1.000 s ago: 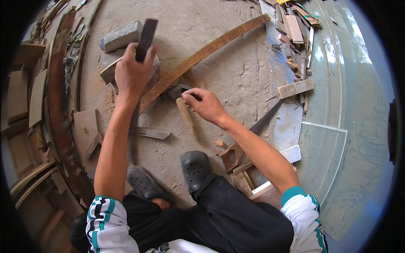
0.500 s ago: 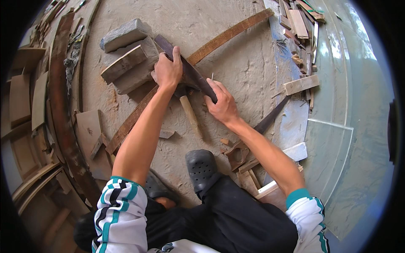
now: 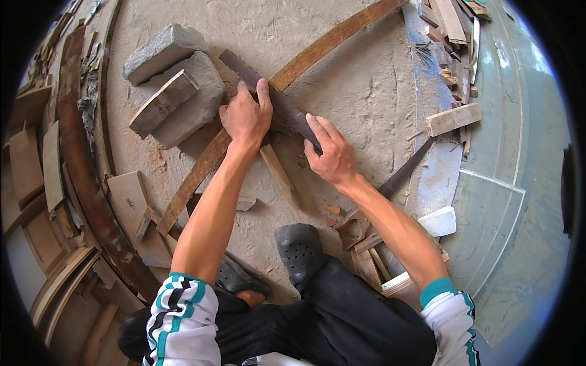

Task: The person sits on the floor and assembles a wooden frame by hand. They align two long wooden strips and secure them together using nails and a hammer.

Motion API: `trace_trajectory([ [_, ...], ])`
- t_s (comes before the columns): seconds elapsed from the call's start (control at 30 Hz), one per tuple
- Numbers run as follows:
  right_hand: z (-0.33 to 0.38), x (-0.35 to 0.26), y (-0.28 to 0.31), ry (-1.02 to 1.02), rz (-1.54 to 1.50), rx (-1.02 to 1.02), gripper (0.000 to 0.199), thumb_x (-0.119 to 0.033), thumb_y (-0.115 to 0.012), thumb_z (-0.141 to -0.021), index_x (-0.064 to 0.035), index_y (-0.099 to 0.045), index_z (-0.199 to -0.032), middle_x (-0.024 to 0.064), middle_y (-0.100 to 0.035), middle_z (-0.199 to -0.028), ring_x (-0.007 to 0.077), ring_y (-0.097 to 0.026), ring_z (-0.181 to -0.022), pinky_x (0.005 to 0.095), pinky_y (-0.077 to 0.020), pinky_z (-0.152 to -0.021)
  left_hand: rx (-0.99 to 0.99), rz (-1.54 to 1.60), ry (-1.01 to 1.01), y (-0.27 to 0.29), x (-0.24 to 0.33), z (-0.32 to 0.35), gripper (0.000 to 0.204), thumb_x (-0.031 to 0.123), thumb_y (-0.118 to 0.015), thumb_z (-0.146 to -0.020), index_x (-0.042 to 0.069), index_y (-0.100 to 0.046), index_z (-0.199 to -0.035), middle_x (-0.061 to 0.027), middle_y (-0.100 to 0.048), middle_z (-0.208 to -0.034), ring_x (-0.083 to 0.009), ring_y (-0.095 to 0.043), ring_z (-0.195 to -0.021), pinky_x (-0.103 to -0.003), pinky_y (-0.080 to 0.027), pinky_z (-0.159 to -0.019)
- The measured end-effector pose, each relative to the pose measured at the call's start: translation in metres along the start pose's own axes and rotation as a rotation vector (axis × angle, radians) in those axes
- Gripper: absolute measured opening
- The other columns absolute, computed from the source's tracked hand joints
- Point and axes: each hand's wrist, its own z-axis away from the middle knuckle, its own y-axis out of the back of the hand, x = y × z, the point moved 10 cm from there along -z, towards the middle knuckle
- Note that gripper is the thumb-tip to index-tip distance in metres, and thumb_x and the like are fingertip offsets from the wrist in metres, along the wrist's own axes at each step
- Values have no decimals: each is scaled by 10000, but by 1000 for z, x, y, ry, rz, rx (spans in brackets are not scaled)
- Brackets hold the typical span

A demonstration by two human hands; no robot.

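Observation:
A dark, narrow wooden strip (image 3: 287,111) lies slantwise across a long, brown, rough wooden plank (image 3: 332,46). My left hand (image 3: 247,119) is closed around the strip near its middle, with the thumb along its top. Gripping the strip's lower right end is my right hand (image 3: 331,152), its fingers bent over the edge. Below the strip, between my hands, a hammer-like tool's wooden handle (image 3: 281,175) rests on the ground; its head is mostly hidden by my left hand and the strip.
Stacked grey stone blocks (image 3: 162,52) with a wood block (image 3: 163,102) stand at left. A handsaw (image 3: 408,169) lies partly under my right forearm. Wood scraps (image 3: 448,21) and glass sheets (image 3: 488,213) lie at right; boards (image 3: 54,161) lean at far left. My dark clogs (image 3: 299,250) are below.
Both hands keep their hold on the dark strip, which has shifted slightly relative to the plank. The thin nail-like bit seen by my right hand no longer shows. The whole view has shifted a little.

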Motion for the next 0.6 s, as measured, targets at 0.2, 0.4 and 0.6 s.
trace_trajectory([
  [0.2, -7, 5, 4, -6, 36, -12, 508, -161, -709, -872, -50, -608, -1357, 139, -643, -1233, 340, -689, -1030, 408, -604, -817, 112, -20, -132, 8, 6, 5, 506, 503, -541, -1012, 23, -656, -896, -194, -707, -845, -408, -674, -824, -502, -481, -795],
  [0.4, -19, -2, 8, 79, 70, 73, 454, -204, -756, -859, -33, -655, -1268, 113, -665, -1155, 305, -703, -963, 385, -607, -794, 231, 1, -219, 11, 11, 8, 539, 500, -562, -1015, 12, -587, -788, -246, -662, -809, -481, -629, -747, -532, -486, -675],
  [0.6, -23, -2, 4, 59, 7, 80, 442, -175, -744, -851, -24, -649, -1255, 115, -659, -1119, 296, -701, -952, 379, -609, -781, 175, -48, -151, 3, 6, 7, 486, 479, -564, -1014, 34, -616, -826, -190, -686, -815, -412, -656, -773, -496, -489, -721],
])
